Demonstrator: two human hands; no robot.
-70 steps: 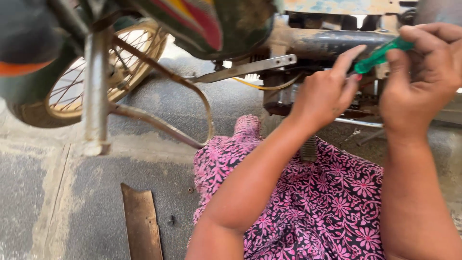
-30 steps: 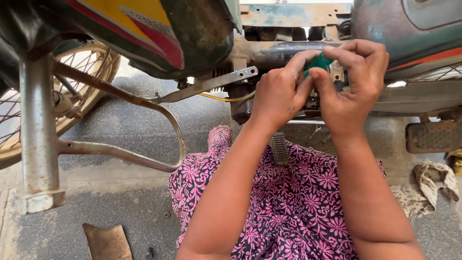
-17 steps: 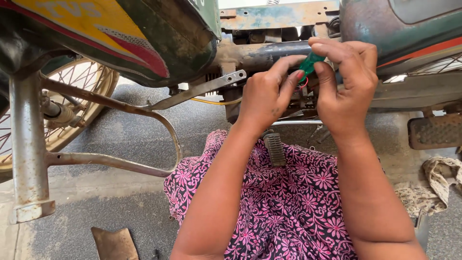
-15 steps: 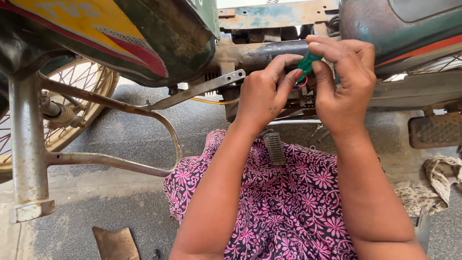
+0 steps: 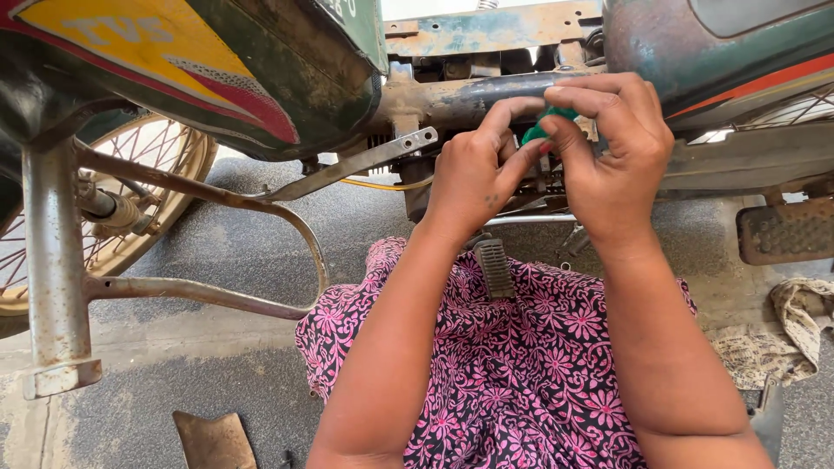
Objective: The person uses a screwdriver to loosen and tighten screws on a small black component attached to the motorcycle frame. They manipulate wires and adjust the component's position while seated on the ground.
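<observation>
At far left a spoked wheel (image 5: 104,226) shows behind a rusty stand (image 5: 54,278), whose curved bar sweeps right over the grey ground. A flat rusty plate (image 5: 213,439) lies on the ground below it. Above hangs the yellow, red and green body panel (image 5: 200,69) of a motorbike, with a grey slotted bracket (image 5: 356,165) slanting up from beneath it toward the frame tube (image 5: 460,95).

The left hand (image 5: 473,174) is raised to the frame, its thumb and forefinger pinched together on the lower part of a green tool (image 5: 540,128), most of which is hidden by fingers. The right hand (image 5: 612,148) curls over the same tool from the right, fingers closed on its top, touching the left hand. A ribbed footpeg (image 5: 493,267) sits just below the hands, above the pink floral cloth (image 5: 512,373) on the lap.

At right a dirty rag (image 5: 786,334) lies on the ground under a second footpeg (image 5: 786,230).
</observation>
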